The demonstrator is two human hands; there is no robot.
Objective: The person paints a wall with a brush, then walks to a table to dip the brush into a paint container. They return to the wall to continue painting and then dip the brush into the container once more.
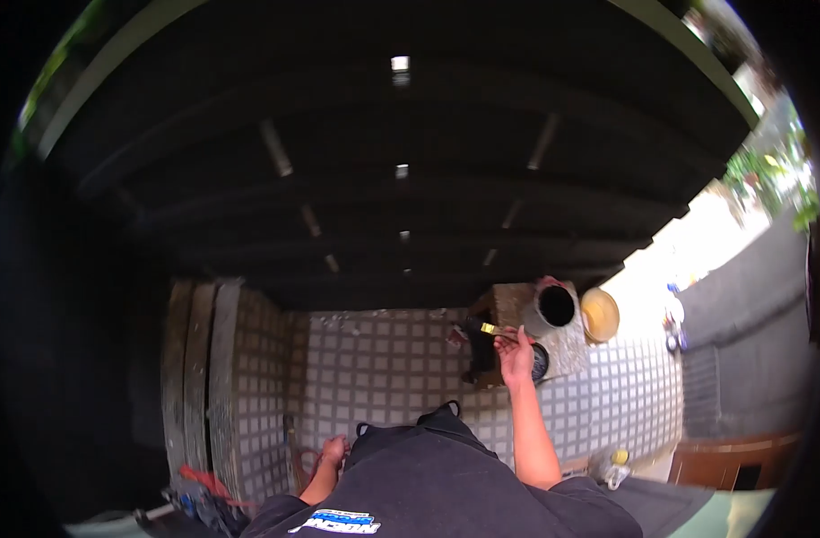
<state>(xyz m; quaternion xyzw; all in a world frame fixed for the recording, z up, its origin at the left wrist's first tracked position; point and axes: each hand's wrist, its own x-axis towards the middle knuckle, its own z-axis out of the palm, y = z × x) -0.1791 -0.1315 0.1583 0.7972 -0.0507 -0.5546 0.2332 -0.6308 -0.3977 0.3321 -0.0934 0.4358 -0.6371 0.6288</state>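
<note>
A small brush (491, 330) with a yellow band is pinched in my right hand (517, 355), its tip pointing left. Just beyond that hand, a grey can with a dark inside (555, 307) stands on a stained, light-topped stand (567, 356). A smaller black container (540, 361) sits on the same stand, partly hidden behind my right hand. Low beside my body on the left, my left hand (335, 449) hangs with its fingers curled; whether it holds anything is too small to make out.
A large dark panel (356, 206) fills the view ahead. Wooden planks (196, 359) stand on the left. To the right of the stand is a yellowish bucket (600, 316). Patterned tiles (374, 359) cover the floor. A clear bottle (617, 471) is at the lower right.
</note>
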